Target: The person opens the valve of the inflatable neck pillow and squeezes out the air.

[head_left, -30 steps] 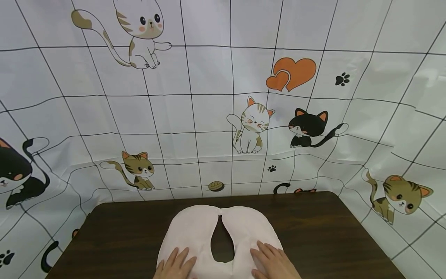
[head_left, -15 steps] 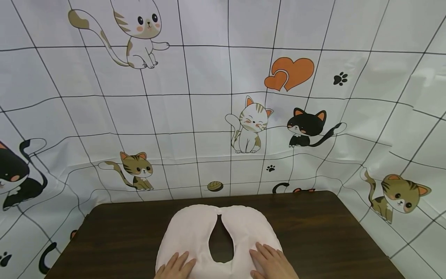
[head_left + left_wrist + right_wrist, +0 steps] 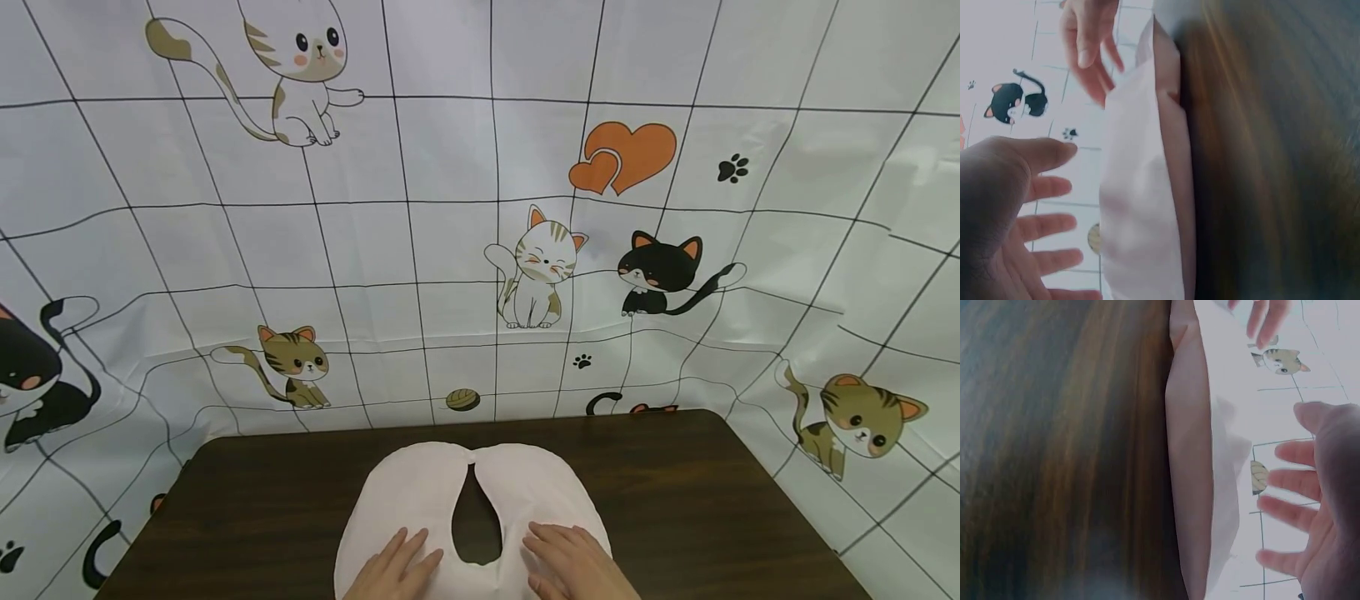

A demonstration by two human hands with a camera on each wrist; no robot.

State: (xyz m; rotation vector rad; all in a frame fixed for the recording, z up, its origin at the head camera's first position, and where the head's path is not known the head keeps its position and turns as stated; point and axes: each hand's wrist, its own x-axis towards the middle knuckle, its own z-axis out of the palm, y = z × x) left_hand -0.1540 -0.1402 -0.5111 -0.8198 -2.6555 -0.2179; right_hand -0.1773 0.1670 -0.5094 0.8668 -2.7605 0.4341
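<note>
While hands (image 3: 396,568) (image 3: 574,562) hover unclenched over rounded, smooth pale-pink cloth (image 3: 408,492), teardrop-shaped opening (image 3: 476,521), dark wood-grain tabletop (image 3: 697,508)

I sit at a dark wood-grain tabletop (image 3: 697,500) in a small, booth-like spot. White sheeting (image 3: 450,150) rises right behind its far edge and wraps round both sides, rippled and creased like a hung cloth or film, printed with black lines (image 3: 450,202), cartoon cats (image 3: 536,275), paw prints (image 3: 732,168), yarn (image 3: 462,400) and orange hearts (image 3: 633,154). The print feels homely, yet I can't tell whether it's a home or a studio.
</note>
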